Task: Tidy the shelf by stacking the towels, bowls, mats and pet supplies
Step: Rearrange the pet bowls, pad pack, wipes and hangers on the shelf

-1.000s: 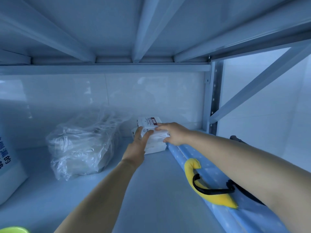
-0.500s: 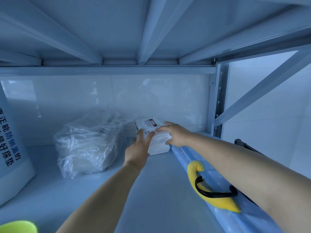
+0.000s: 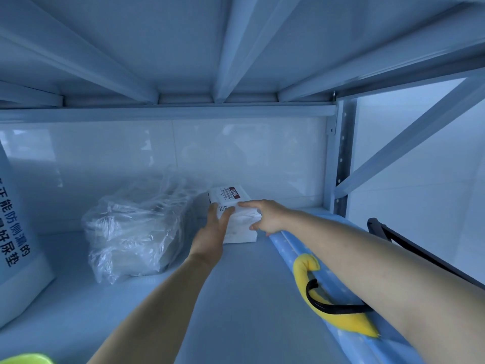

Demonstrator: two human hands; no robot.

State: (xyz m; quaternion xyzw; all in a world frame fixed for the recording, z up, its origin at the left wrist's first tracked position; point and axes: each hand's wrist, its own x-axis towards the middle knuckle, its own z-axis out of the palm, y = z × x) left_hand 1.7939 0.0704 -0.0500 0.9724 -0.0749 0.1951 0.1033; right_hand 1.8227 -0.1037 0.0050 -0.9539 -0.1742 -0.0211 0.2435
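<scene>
white glossy rectangular pack [image 3: 226, 197] gripped by both hands, left hand [image 3: 214, 232] and right hand [image 3: 271, 216].

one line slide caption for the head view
Left hand and right hand grip stacked white packs at the back of the shelf, between a plastic-wrapped bundle and a rolled blue mat.

Open shelf [image 3: 236, 298] runs between plastic bundle [image 3: 136, 232] and mat [image 3: 284, 244].
</scene>
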